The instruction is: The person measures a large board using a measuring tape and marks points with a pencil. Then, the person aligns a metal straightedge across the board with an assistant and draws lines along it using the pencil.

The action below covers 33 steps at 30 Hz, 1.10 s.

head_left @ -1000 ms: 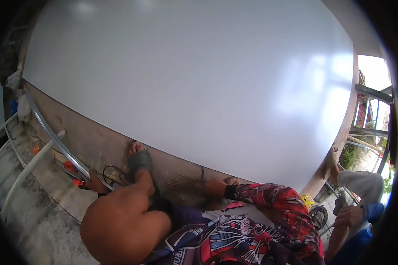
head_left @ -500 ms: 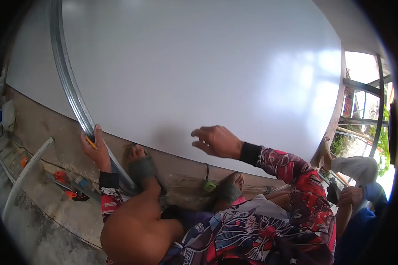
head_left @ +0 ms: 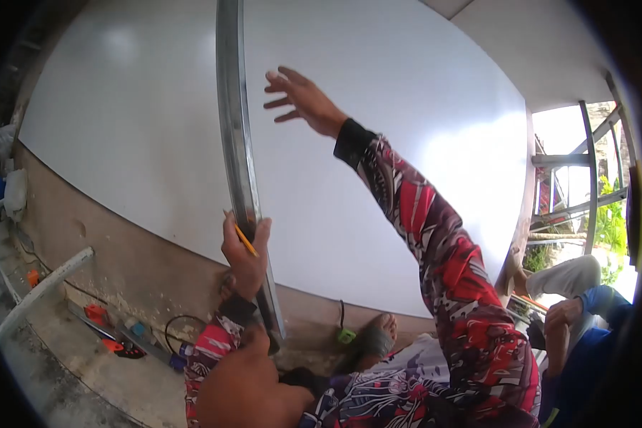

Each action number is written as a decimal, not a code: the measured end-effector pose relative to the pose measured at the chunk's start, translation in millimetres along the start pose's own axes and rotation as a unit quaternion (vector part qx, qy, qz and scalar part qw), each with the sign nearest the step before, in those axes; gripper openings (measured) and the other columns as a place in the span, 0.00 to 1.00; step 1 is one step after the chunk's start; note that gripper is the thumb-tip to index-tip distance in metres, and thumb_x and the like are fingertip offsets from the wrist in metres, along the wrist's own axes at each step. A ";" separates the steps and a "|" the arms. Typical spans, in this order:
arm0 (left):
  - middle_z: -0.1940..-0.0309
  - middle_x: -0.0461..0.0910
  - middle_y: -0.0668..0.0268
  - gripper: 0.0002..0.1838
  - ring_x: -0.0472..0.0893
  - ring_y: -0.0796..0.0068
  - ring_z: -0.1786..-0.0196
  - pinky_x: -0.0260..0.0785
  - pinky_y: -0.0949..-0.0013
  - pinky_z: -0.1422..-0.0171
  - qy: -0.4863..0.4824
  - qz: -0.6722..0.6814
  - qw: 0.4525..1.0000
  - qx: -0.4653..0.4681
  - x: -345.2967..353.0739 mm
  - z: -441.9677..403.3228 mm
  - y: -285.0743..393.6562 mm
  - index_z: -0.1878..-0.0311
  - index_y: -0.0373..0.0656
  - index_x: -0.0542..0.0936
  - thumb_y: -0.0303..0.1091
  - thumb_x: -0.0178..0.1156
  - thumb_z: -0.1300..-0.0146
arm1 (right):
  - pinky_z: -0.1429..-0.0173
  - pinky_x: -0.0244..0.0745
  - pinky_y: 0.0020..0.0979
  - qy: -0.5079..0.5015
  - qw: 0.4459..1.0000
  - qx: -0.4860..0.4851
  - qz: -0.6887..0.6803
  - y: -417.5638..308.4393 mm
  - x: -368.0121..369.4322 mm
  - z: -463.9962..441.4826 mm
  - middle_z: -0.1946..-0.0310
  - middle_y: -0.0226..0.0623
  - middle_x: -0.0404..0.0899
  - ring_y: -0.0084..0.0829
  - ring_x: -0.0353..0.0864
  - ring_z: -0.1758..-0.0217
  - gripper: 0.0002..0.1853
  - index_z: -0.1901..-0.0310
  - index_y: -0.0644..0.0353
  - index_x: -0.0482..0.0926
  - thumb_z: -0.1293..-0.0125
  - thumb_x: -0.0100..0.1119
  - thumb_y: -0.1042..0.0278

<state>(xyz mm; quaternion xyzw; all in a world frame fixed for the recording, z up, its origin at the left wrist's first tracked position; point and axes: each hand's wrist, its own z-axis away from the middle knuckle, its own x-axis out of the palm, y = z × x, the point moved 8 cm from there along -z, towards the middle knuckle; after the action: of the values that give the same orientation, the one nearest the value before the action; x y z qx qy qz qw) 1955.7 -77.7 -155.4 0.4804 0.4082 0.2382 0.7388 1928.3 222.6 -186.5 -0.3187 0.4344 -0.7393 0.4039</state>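
Note:
My left hand (head_left: 247, 265) is wrapped round the lower part of a long galvanized metal stud (head_left: 233, 135). A yellow pencil (head_left: 246, 240) is tucked in the same hand, lying across the stud. The stud runs up over a large white board (head_left: 357, 214) and out of view at the top. My right hand (head_left: 305, 105) is open with fingers spread, just right of the stud's upper part and over the board. A gap shows between its fingertips and the metal.
Orange-and-black tools (head_left: 114, 335) lie at lower left near a pale bar (head_left: 46, 292). A green object with a cord (head_left: 346, 335) is beside my foot (head_left: 379, 339). On the right crouches another person in a blue sleeve (head_left: 606, 307), before a metal frame (head_left: 588, 178).
The stud has swung right and stands more upright, my left hand moving right and down with it. My right hand has risen and its fingers have spread.

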 end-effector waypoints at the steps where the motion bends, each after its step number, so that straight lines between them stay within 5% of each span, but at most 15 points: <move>1: 0.60 0.82 0.61 0.25 0.81 0.71 0.61 0.78 0.65 0.54 0.002 0.004 1.000 0.008 3.5 8.1 -9.0 0.41 0.31 0.75 0.34 0.75 0.34 | 0.36 0.84 0.49 -0.008 1.000 0.003 -0.014 1.3 7.5 -4.7 0.28 0.63 0.69 0.52 0.79 0.31 0.55 0.17 0.73 0.41 0.23 0.56 0.34; 3: 0.59 0.82 0.58 0.30 0.83 0.66 0.60 0.78 0.64 0.52 -0.031 0.013 0.999 0.002 13.8 24.1 -12.8 0.37 0.30 0.72 0.34 0.76 0.35 | 0.38 0.85 0.46 -0.040 0.999 0.000 -0.015 -5.2 23.9 -8.2 0.30 0.61 0.71 0.47 0.80 0.33 0.58 0.18 0.75 0.36 0.24 0.60 0.37; 4: 0.59 0.82 0.58 0.33 0.83 0.64 0.59 0.78 0.64 0.51 -0.065 0.017 0.998 -0.013 19.5 35.1 -13.5 0.35 0.29 0.70 0.34 0.76 0.36 | 0.45 0.88 0.41 -0.008 0.999 -0.015 -0.052 -8.5 28.0 -10.9 0.38 0.62 0.78 0.46 0.85 0.38 0.54 0.22 0.78 0.50 0.28 0.67 0.40; 6: 0.56 0.81 0.57 0.34 0.83 0.66 0.56 0.78 0.63 0.49 -0.065 -0.063 0.995 0.048 25.8 54.5 -18.0 0.33 0.30 0.68 0.34 0.75 0.35 | 0.48 0.88 0.45 0.013 0.997 -0.037 -0.070 -22.4 33.5 -16.1 0.46 0.56 0.82 0.43 0.90 0.50 0.37 0.35 0.75 0.65 0.25 0.66 0.48; 7: 0.54 0.80 0.56 0.34 0.83 0.66 0.54 0.78 0.62 0.47 -0.090 -0.051 0.993 0.048 27.1 64.9 -16.0 0.34 0.31 0.68 0.35 0.75 0.35 | 0.55 0.90 0.43 0.082 0.992 -0.006 -0.092 -21.0 28.2 -17.5 0.55 0.51 0.84 0.43 0.92 0.59 0.22 0.47 0.69 0.68 0.23 0.63 0.56; 11: 0.59 0.81 0.58 0.32 0.82 0.66 0.59 0.78 0.63 0.50 -0.125 -0.002 0.992 0.011 32.1 69.6 -35.3 0.39 0.34 0.71 0.38 0.77 0.38 | 0.58 0.90 0.42 0.090 0.990 -0.034 -0.102 -23.5 11.1 6.8 0.57 0.55 0.86 0.45 0.92 0.62 0.13 0.48 0.73 0.67 0.19 0.51 0.68; 15: 0.66 0.83 0.55 0.32 0.85 0.62 0.64 0.78 0.60 0.57 -0.229 -0.056 0.971 -0.036 46.4 82.4 -40.6 0.42 0.33 0.74 0.44 0.78 0.40 | 0.59 0.89 0.40 0.088 0.990 -0.017 -0.109 -17.1 -13.2 33.3 0.56 0.56 0.88 0.43 0.92 0.60 0.14 0.47 0.74 0.68 0.23 0.53 0.71; 18: 0.64 0.85 0.60 0.29 0.87 0.68 0.59 0.78 0.62 0.47 -0.266 -0.072 0.961 -0.039 42.0 87.4 -33.6 0.44 0.37 0.75 0.43 0.77 0.39 | 0.62 0.85 0.35 0.108 0.991 -0.075 0.005 -0.2 -30.8 41.5 0.57 0.55 0.88 0.38 0.91 0.61 0.14 0.48 0.74 0.71 0.25 0.58 0.70; 23: 0.58 0.85 0.60 0.40 0.84 0.59 0.56 0.73 0.58 0.48 -0.379 -0.266 0.881 -0.101 12.5 83.6 -27.4 0.40 0.40 0.77 0.62 0.75 0.46 | 0.64 0.81 0.34 0.138 0.990 -0.024 -0.009 24.4 -34.3 66.4 0.64 0.45 0.84 0.32 0.86 0.65 0.16 0.53 0.72 0.75 0.31 0.67 0.67; 26: 0.59 0.85 0.61 0.38 0.84 0.61 0.57 0.69 0.57 0.45 -0.310 -0.253 0.913 0.082 -9.0 86.5 -51.4 0.42 0.41 0.77 0.60 0.75 0.46 | 0.63 0.81 0.35 0.170 0.985 -0.008 -0.035 47.6 -39.9 72.5 0.64 0.44 0.81 0.32 0.84 0.66 0.17 0.53 0.73 0.75 0.32 0.67 0.68; 27: 0.59 0.85 0.60 0.37 0.84 0.58 0.55 0.66 0.55 0.41 -0.274 -0.244 0.926 0.091 -13.0 89.9 -47.0 0.44 0.41 0.77 0.61 0.75 0.46 | 0.63 0.81 0.36 0.176 0.983 -0.003 -0.046 57.8 -41.5 77.6 0.63 0.44 0.82 0.32 0.84 0.65 0.16 0.52 0.73 0.75 0.32 0.67 0.68; 30: 0.61 0.85 0.58 0.37 0.85 0.53 0.56 0.67 0.55 0.43 -0.382 -0.288 0.878 0.010 -8.1 92.8 -51.5 0.45 0.39 0.78 0.61 0.74 0.44 | 0.59 0.87 0.38 0.152 0.985 0.008 -0.083 78.6 -38.7 95.6 0.58 0.48 0.83 0.37 0.88 0.60 0.18 0.50 0.75 0.75 0.31 0.66 0.68; 33: 0.64 0.83 0.48 0.37 0.85 0.44 0.60 0.75 0.50 0.54 -0.403 -0.289 0.867 0.055 -9.6 94.6 -53.0 0.50 0.35 0.76 0.63 0.74 0.43 | 0.59 0.89 0.37 0.150 0.985 0.027 -0.076 97.3 -44.6 104.5 0.57 0.51 0.83 0.40 0.89 0.59 0.20 0.50 0.76 0.75 0.31 0.67 0.65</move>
<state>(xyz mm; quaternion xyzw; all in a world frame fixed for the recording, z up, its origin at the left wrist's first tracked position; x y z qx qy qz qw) 2027.0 -156.1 -180.4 0.4349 0.2076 -0.2230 0.8474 2066.3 192.6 -235.5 -0.2254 0.4445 -0.8188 0.2848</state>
